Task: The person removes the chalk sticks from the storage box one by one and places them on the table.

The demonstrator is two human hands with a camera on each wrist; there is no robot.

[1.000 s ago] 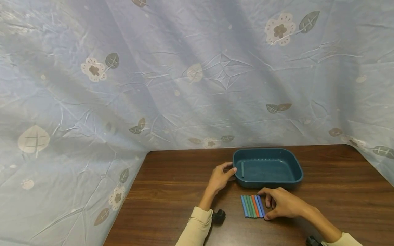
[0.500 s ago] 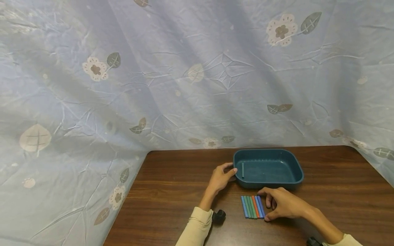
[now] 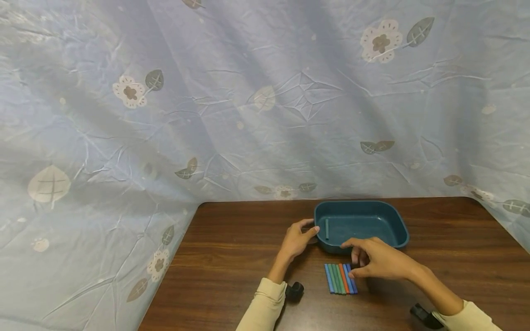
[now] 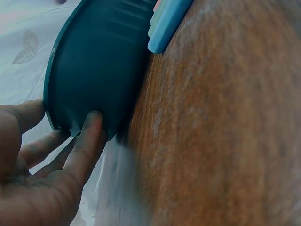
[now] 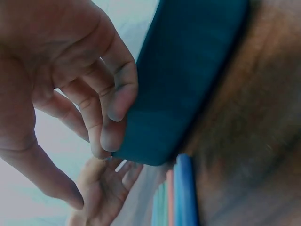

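Note:
Several chalk sticks in blue, green and orange-red lie side by side in a row on the table. Behind them stands a teal plastic tray with one green chalk stick inside, near its left end. My left hand holds the tray's left end, thumb at the rim and fingers against the outer wall, as the left wrist view shows. Above the right end of the row hovers my right hand, fingers loosely bent and thumb apart. Nothing sits between them in the right wrist view, where the blue end stick shows below.
The dark wood-grain table reaches back to a pale patterned curtain hanging along its far edge. Black wrist devices, such as the left one, sit at both cuffs.
My right hand has lifted off the right end of the chalk row and shifted up toward the tray's front wall. The left hand and tray stay in place.

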